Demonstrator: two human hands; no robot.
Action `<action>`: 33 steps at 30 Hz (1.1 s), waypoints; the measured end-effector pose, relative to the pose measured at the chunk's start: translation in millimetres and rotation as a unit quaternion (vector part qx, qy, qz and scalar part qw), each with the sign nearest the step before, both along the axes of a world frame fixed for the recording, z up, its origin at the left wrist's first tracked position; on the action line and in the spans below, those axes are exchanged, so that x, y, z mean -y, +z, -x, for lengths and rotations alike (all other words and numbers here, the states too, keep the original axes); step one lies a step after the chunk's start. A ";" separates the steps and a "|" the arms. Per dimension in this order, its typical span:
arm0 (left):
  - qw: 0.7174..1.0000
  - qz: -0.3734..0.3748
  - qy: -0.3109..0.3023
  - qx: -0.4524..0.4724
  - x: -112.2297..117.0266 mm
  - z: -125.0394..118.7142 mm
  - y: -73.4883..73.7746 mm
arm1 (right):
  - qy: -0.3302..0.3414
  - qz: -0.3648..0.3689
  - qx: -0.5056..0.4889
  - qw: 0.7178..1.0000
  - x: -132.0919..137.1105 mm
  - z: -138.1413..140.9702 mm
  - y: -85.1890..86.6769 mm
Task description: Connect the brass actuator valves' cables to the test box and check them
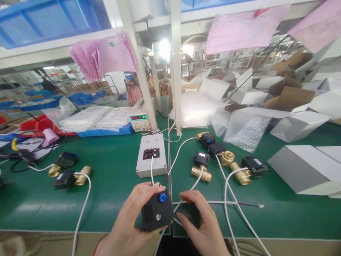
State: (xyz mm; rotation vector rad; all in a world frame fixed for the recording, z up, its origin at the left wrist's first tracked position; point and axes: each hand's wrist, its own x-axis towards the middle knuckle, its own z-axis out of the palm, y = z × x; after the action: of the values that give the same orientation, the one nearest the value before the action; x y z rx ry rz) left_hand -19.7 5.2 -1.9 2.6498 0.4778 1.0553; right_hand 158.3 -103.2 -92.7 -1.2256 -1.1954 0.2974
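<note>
My left hand (130, 218) grips a black box-shaped valve actuator (156, 213) with a blue knob on top, held just above the near edge of the green bench. My right hand (204, 224) curls over a second dark part beside it, mostly hidden under the fingers, with white wires (186, 193) running out from between my hands. A grey test box (151, 160) with red and black terminals lies just beyond my hands; a white lead runs from it toward me.
Several brass valves with black actuators (225, 160) and white cables lie right of centre; two more (68, 170) lie at left. A digital meter (140, 121), white upright posts (176, 67), bubble wrap (246, 129) and white cartons (306, 169) stand further back and right.
</note>
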 end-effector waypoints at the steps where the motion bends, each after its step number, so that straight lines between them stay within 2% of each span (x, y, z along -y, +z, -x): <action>1: 1.000 0.000 0.001 0.000 1.3 -1.7 -2.4 | -0.008 -0.003 0.015 1.000 1.2 0.3 0.6; 8: 0.999 0.010 0.003 0.046 14.0 -18.9 -25.2 | -0.069 -0.028 0.156 0.985 7.7 12.9 10.4; 15: 0.996 0.048 0.027 0.070 35.8 -38.7 -34.6 | -0.143 -0.029 0.038 0.989 8.6 38.9 -10.3; 20: 0.995 0.059 0.026 0.074 39.4 -37.8 -43.6 | -0.137 -0.049 0.067 0.987 15.1 32.4 -4.3; 25: 0.995 0.058 0.015 0.075 39.3 -37.6 -40.0 | -0.146 -0.048 0.073 0.985 16.6 30.4 1.6; 33: 0.997 0.027 0.006 0.074 40.5 -38.6 -33.3 | -0.148 -0.035 0.044 0.987 17.6 34.9 -4.1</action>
State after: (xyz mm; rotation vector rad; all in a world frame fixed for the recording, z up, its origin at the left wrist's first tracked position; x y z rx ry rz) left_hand 18.9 -35.4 -35.3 2.5014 0.4852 1.2152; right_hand 123.4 -120.9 -96.9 -1.3458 -1.0703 -0.0194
